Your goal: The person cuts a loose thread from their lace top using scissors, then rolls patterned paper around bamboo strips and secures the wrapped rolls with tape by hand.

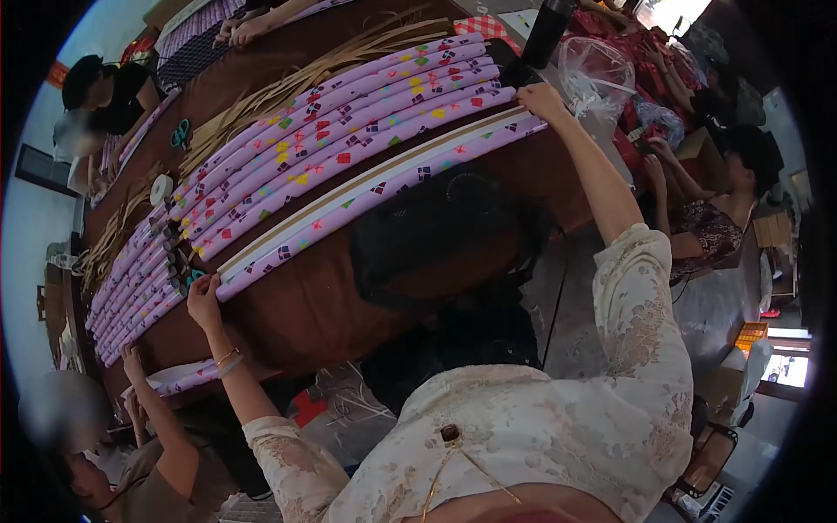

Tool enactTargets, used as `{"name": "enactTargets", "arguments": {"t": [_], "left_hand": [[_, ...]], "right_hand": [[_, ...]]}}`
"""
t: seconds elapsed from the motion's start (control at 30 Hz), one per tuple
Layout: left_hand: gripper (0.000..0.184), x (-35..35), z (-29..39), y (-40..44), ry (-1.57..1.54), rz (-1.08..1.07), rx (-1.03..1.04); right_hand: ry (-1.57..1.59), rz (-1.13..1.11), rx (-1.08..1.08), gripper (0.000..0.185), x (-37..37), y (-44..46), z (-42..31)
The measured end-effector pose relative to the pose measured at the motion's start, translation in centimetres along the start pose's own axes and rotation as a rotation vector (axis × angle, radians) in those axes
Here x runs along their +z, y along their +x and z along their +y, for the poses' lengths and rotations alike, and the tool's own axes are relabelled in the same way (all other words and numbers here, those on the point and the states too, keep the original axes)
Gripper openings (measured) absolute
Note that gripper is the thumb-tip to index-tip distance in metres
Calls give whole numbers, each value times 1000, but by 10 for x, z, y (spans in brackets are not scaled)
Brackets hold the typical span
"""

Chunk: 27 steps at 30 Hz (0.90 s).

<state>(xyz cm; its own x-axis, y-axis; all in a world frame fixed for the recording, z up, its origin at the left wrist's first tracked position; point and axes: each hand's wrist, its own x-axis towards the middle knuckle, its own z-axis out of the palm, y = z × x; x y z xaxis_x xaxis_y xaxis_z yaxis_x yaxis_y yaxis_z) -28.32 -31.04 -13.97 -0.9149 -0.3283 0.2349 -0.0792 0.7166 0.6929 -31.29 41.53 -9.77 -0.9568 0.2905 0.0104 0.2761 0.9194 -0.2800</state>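
Note:
A long lilac paper roll with a colourful printed pattern lies slantwise on the brown-covered table, a white band and a tan strip running along its upper side. My left hand pinches its left end. At the far right end, my right hand has its fingers closed on the roll's edge. Several finished-looking rolls of the same paper lie side by side just beyond. Close to my left hand are teal-handled scissors, partly hidden by it.
A black bag sits at the table's near edge. Tan strips, a white tape roll and more teal scissors lie farther back. A dark bottle stands at upper right. Other people work at left, lower left and right.

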Motion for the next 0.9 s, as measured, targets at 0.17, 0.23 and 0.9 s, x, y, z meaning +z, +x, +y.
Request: {"name": "enactTargets", "arguments": {"t": [0.17,0.23,0.9], "left_hand": [[29,-5,7,1,115,-14,40],[28,-7,6,3,116,-35,46],[20,43,128,-49,139,-245,750]], "right_hand": [[201,184,-497,26,4,-39,-13],[39,73,-660,36,7,-54,-21],[140,-87,-656,39,25,-63,-33]]}}
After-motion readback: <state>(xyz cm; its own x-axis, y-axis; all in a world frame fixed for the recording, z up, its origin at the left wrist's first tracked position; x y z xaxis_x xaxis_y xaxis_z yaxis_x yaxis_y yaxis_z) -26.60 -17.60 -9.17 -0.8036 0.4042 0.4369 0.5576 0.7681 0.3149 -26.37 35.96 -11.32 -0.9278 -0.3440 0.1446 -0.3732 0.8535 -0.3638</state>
